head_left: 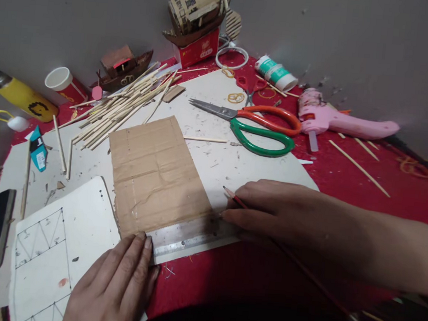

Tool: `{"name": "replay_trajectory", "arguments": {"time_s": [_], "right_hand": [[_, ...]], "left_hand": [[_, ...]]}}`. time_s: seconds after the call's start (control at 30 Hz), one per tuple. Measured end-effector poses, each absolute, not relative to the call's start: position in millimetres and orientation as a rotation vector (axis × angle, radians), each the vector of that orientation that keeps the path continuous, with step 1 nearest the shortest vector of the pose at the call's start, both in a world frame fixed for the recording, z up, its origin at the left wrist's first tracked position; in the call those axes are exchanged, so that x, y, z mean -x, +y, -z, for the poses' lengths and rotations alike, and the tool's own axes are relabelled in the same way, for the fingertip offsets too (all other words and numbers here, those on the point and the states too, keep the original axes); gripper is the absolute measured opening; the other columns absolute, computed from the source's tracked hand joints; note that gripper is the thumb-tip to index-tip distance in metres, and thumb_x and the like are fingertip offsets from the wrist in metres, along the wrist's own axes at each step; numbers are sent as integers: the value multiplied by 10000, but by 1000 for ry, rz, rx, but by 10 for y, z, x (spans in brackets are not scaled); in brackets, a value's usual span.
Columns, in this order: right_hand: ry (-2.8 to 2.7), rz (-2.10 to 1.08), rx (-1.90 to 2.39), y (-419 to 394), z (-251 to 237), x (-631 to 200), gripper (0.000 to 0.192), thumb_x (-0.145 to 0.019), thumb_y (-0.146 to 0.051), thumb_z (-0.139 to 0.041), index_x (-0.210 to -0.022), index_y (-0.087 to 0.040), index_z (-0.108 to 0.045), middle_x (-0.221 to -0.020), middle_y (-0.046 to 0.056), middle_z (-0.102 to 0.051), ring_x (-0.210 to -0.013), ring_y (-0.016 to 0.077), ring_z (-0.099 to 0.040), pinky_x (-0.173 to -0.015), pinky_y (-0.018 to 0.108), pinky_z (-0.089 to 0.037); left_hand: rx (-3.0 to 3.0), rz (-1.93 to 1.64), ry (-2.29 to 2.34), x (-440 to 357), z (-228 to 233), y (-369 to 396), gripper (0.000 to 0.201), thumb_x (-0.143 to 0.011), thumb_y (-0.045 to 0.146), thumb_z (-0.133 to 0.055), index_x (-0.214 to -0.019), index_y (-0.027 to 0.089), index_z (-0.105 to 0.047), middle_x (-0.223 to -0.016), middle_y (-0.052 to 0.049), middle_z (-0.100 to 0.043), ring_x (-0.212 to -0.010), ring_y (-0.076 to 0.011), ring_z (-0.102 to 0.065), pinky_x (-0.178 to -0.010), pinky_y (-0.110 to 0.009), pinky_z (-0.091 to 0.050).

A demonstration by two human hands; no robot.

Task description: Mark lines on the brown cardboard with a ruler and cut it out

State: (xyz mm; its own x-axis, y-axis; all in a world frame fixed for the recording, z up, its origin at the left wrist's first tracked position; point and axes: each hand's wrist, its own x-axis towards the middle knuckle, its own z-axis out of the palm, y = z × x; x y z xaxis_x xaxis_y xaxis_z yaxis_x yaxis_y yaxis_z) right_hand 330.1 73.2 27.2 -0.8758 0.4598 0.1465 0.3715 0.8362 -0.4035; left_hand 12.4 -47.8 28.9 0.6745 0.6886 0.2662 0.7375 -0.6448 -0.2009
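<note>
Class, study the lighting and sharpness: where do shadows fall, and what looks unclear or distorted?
Head view: a shadow dims the cardboard near the right hand; head view: fine markings on the ruler are hard to read; head view: the bottle leans outward, perhaps from lens distortion.

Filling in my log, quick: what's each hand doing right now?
Left hand: open, resting at the left end of the ruler.
Right hand: closed, holding the pencil.
</note>
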Motion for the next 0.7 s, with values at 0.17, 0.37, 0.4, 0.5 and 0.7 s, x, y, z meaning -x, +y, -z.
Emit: {"name": "replay_trajectory", "arguments": {"time_s": [0.17, 0.37, 0.4, 0.5, 0.7], "right_hand": [[-2710, -532, 606, 731, -241, -3301, 318, -949, -71, -428, -1080, -198, -689, -848, 68, -612, -726, 204, -503, -643, 321, -365], [-2735, -549, 671, 728, -300, -3275, 313, -981, -131, -425, -1069, -214, -713, -827, 58, -618, -709, 194, -501, -641, 318, -359], [-2753, -548, 678, 729, -314, -3272, 316, -984, -134, -420, -1066, -214, -715, -826, 55, -616, -706, 192, -497, -641, 314, -355], [-2765, -560, 664, 737, -334, -3269, 315, -991, -128, -415, -1057, -197, -716, -828, 55, -604, -706, 186, -491, -630, 299, -341], [-2762, -516, 567, 773, -324, -3276, 300, -986, -128, -414, -1048, -168, -704, -838, 73, -605, -720, 207, -483, -626, 316, -336]], "left_hand": [[2547, 302, -1154, -210, -295, -447, 249, -970, 198, -620, -1119, 28, -723, -1092, -142, -772, -970, -272, -705, -824, -364, -484], [2566, 187, -1114, -177, -304, -461, 374, -975, 322, -619, -1189, 24, -688, -1117, -163, -760, -999, -277, -705, -844, -369, -490], [2571, 143, -1095, -167, -305, -463, 412, -975, 359, -612, -1218, 32, -676, -1136, -171, -753, -1018, -282, -703, -852, -374, -493], [2559, 62, -1055, -152, -304, -462, 506, -959, 449, -608, -1278, 58, -646, -1171, -183, -737, -1025, -287, -703, -841, -379, -502], [2570, 71, -1022, -147, -281, -447, 517, -946, 471, -605, -1254, 59, -657, -1190, -145, -741, -1023, -269, -692, -846, -376, -503]]}}
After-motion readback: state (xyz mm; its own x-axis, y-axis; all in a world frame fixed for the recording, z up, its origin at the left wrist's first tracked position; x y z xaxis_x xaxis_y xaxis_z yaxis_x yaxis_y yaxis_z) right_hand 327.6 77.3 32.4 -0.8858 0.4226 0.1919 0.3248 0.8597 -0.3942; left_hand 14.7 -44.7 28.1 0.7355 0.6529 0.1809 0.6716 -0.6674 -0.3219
